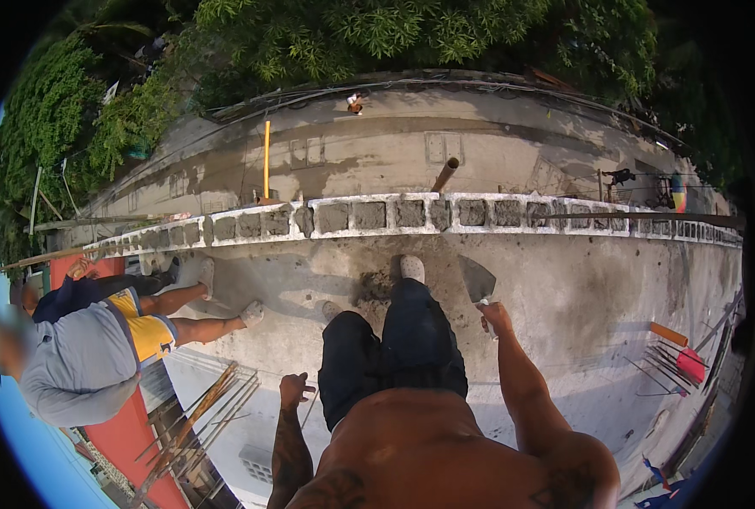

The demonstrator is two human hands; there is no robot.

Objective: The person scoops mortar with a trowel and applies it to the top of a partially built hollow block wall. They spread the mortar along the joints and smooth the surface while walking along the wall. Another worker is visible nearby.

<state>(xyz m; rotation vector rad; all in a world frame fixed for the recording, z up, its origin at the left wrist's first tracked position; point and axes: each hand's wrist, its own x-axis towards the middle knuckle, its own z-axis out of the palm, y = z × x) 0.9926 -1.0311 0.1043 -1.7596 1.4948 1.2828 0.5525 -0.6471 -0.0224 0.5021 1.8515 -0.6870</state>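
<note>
My right hand (496, 317) is wrapped around the handle of a trowel (478, 278), its pointed blade angled away from me above the concrete floor. My left hand (293, 389) hangs beside my left thigh, fingers loosely bent and apart, with no object visible in it. Ahead of my feet runs a low wall of hollow concrete blocks (369, 215), many of its cavities filled with grey mortar. A dark patch of loose mortar (372, 288) lies on the floor beside my forward foot.
To the left, a person in a grey shirt and yellow shorts (97, 356) stands near another person in dark clothes. Steel bars and wooden poles (208, 407) lie at lower left. A pipe (445, 175) rises past the wall; a street (352, 153) lies below. An orange block (668, 333) sits right.
</note>
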